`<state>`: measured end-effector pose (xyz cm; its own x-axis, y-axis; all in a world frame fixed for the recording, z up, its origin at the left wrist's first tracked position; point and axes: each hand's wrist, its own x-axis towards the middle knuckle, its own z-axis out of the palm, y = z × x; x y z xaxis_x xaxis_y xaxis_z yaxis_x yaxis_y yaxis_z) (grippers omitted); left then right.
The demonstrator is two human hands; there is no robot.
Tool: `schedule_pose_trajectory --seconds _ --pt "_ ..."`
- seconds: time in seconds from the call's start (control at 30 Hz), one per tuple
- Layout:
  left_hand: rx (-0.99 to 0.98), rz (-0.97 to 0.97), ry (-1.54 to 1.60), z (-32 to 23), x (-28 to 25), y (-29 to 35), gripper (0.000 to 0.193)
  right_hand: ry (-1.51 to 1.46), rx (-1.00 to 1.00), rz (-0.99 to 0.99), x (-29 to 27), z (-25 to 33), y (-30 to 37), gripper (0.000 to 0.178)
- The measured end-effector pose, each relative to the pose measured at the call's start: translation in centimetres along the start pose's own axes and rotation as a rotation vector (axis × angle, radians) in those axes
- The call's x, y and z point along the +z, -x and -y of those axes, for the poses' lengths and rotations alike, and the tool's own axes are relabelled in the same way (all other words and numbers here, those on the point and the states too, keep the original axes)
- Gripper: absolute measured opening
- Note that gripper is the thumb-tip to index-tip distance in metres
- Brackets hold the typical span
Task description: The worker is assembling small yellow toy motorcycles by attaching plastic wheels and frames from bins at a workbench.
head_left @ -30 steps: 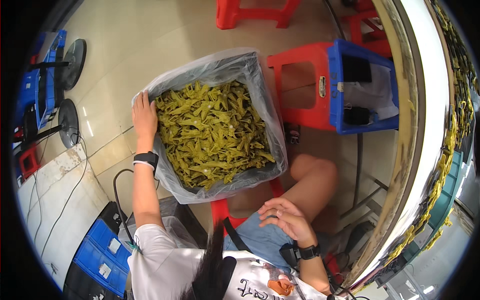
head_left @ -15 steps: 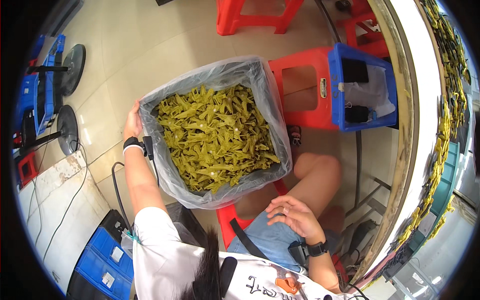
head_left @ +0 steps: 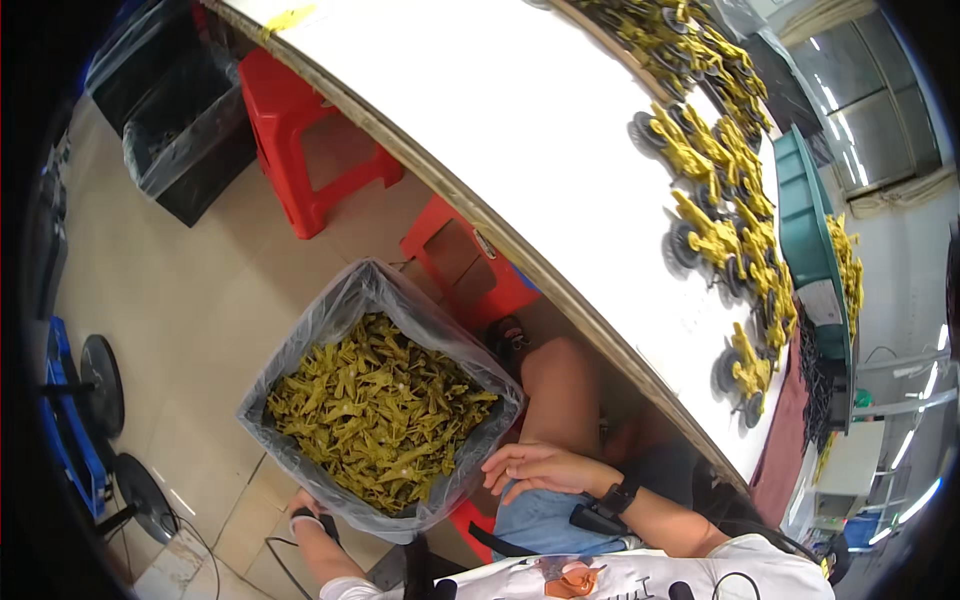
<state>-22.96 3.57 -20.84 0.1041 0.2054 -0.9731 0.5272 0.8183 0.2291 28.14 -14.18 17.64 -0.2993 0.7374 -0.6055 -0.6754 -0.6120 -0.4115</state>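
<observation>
A square bin (head_left: 265,385) with a clear plastic liner stands at my left front, filled with small olive-yellow moulded plastic pieces (head_left: 375,415). My left hand (head_left: 306,503) is at the bin's near left side, holding its edge, its fingers mostly hidden by the bin and liner. Above my right thigh, near the bin's right corner, my right hand (head_left: 540,468) hangs loosely with fingers stretched apart and nothing in it.
A white-topped table (head_left: 540,180) runs diagonally on the right, bearing yellow pieces with black discs (head_left: 712,235) and a green crate (head_left: 808,225). Red stools (head_left: 290,140) stand under and beside it. Another lined black bin (head_left: 190,150) is at the far left, with blue crates (head_left: 75,420) nearer.
The view has swung right, bringing the tabletop in and shifting the bin toward the lower left. My left hand stays at the bin; my right hand stays open above my thigh.
</observation>
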Motion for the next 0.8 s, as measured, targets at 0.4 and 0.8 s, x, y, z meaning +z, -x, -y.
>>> schedule_pose_trajectory --seconds 0.4,0.8 --pt "0.203 -0.112 0.604 25.3 1.3 11.6 0.089 0.067 -0.083 0.075 1.0 -0.7 0.6 0.032" --pt "0.97 -0.666 0.489 5.3 13.3 28.2 0.013 0.502 -0.331 -0.086 -1.1 -3.8 6.6 0.026"
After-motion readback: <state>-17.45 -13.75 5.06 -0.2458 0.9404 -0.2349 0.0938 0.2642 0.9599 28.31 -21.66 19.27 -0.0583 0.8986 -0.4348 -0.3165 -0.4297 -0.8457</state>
